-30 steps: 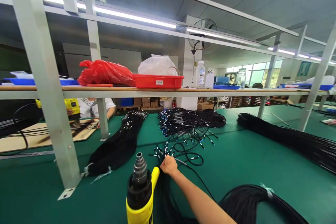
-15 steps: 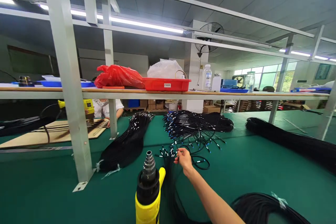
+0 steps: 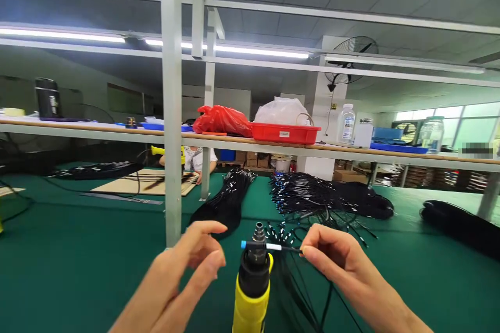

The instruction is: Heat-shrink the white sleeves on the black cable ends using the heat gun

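Between thumb and fingers, my right hand (image 3: pixel 344 265) pinches a thin black cable (image 3: pixel 289 249). The cable's end, with a white sleeve and a blue tip, points left across the nozzle of a yellow heat gun (image 3: pixel 252 296); whether it touches the metal I cannot tell. The gun stands upright, nozzle up. To its left is my left hand (image 3: pixel 195 265), thumb and fingers apart and holding nothing, a short way from the blue tip. Behind the gun, loose cable ends (image 3: pixel 279 230) with white sleeves fan out on the green table (image 3: pixel 117 270).
Behind lie cable bundles: one left of centre (image 3: pixel 222 203), a blue-tipped one (image 3: pixel 312 195), another at right (image 3: pixel 461 223). A metal shelf post (image 3: pixel 172 114) rises at left. The shelf holds a red tray (image 3: pixel 285 133) and bottles. A person (image 3: pixel 199 161) sits across the table.
My right hand has lifted a cable from the pile and brought its end to the gun's nozzle. My left hand has come into view. The camera has turned left.
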`<state>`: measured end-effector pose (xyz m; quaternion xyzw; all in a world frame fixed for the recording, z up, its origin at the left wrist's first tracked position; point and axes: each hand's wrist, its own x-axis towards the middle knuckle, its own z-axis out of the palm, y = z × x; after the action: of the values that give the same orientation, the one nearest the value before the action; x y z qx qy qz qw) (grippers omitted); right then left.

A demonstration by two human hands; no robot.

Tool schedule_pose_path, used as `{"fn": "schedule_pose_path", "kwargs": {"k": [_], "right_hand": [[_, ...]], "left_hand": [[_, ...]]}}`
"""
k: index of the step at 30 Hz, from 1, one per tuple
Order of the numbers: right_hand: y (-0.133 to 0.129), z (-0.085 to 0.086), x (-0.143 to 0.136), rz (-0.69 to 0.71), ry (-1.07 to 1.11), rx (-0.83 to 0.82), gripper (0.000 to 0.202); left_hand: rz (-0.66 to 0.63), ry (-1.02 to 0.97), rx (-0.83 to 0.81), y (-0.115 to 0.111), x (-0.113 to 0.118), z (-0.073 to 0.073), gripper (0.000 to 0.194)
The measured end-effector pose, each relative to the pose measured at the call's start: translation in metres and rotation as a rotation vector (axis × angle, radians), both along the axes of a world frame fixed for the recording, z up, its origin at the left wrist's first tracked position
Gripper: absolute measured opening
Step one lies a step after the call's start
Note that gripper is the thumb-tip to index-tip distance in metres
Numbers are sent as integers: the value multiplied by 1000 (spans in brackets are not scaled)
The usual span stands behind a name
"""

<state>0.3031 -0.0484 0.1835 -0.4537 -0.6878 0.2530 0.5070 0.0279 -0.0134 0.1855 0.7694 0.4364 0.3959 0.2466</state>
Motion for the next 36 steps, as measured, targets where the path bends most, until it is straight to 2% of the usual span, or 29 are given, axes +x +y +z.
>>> {"fn": "schedule_pose_path", "kwargs": {"k": [3, 5, 10, 13, 19, 24, 36], "right_hand": [[4, -2, -3, 28, -53, -49, 33], [7, -3, -4, 50, -80, -70, 32], [13, 4, -13, 144, -113, -94, 27], [18, 13, -19, 133, -143, -90, 24], [30, 26, -24, 73, -224, -90, 20], [39, 27, -22, 46, -248, -82, 18], [60, 29, -15, 1, -273, -86, 16]], "left_hand": [[-159, 20, -79, -3, 13, 11, 39], [-221, 6, -138, -2, 18, 14, 34], [-255, -62, -233, 6, 23, 19, 30], [-290, -120, -250, 13, 26, 19, 30], [-253, -168, -285, 28, 30, 18, 31], [-266, -186, -273, 38, 34, 19, 21], [-255, -154, -227, 63, 41, 18, 19]]}}
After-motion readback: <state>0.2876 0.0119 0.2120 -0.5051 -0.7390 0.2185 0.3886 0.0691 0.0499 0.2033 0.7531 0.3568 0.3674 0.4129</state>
